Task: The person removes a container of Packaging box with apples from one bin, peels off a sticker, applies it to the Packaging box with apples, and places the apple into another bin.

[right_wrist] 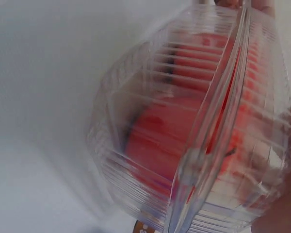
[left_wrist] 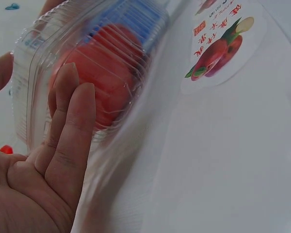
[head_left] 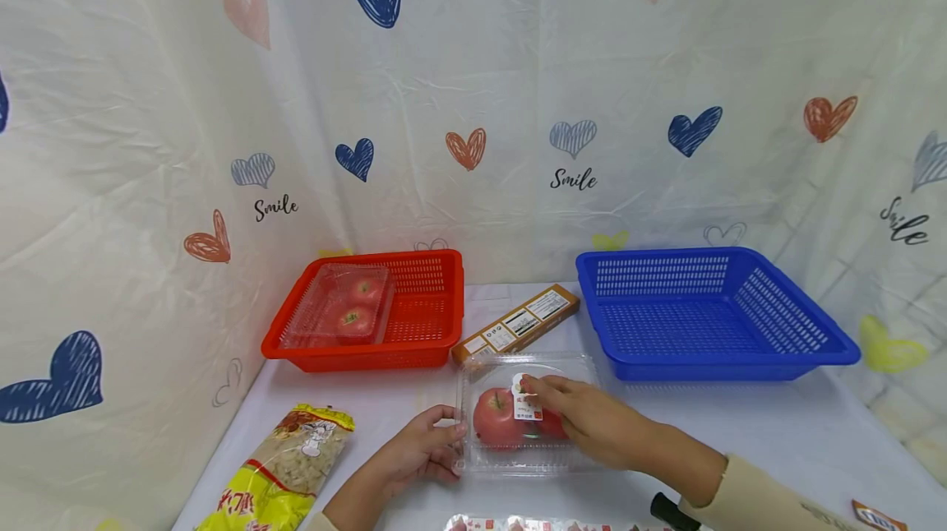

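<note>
A clear plastic box (head_left: 533, 461) with red apples (head_left: 497, 417) inside lies on the table in the head view. My left hand (head_left: 425, 449) holds its left edge; in the left wrist view the fingers (left_wrist: 77, 114) lie along the ribbed side. A white label (head_left: 528, 409) with a fruit picture is on the lid. Fingers of my right hand (head_left: 592, 420) press its upper part from the right; the thumb is hidden. The right wrist view shows the box's ribbed side (right_wrist: 131, 179) close up, blurred. A strip of similar labels (head_left: 518, 524) lies at the front edge.
Behind stand a red basket (head_left: 422, 357) holding another apple box (head_left: 351, 309), and a blue basket (head_left: 710, 371). A long brown carton (head_left: 518, 324) lies between them. A yellow snack bag (head_left: 284, 465) is at left, a black cylindrical object (head_left: 672, 511) and small packet (head_left: 878, 516) at right.
</note>
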A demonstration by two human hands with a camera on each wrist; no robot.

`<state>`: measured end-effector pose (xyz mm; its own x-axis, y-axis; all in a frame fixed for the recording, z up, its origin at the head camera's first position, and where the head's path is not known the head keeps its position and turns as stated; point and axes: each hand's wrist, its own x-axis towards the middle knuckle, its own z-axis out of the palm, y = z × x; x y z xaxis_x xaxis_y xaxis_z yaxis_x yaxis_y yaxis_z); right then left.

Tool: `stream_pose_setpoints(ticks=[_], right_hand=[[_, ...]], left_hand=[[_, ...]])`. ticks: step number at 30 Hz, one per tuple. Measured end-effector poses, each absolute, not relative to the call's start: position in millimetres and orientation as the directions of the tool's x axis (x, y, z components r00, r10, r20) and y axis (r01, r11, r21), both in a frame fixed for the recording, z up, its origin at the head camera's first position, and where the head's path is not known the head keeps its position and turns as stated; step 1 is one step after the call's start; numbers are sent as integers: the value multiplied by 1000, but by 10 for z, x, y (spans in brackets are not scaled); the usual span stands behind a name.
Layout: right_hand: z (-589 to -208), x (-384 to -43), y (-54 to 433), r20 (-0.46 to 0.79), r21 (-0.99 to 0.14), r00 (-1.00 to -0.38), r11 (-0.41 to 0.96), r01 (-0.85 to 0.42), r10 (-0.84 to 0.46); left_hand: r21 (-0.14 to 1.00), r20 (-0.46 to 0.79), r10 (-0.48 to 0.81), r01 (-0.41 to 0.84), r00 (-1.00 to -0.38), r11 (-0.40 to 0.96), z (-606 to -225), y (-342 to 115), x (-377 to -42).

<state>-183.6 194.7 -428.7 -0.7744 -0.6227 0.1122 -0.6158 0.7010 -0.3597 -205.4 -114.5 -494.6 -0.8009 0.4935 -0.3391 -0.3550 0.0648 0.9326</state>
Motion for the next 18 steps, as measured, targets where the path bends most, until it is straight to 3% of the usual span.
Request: stream_pose_setpoints(ticks=[18], right_hand=[[-4282, -1557, 2125, 194, -356, -775, 693, -626, -601]], left_hand=[[944, -303, 517, -327, -801, 47, -4908, -1176, -2091]])
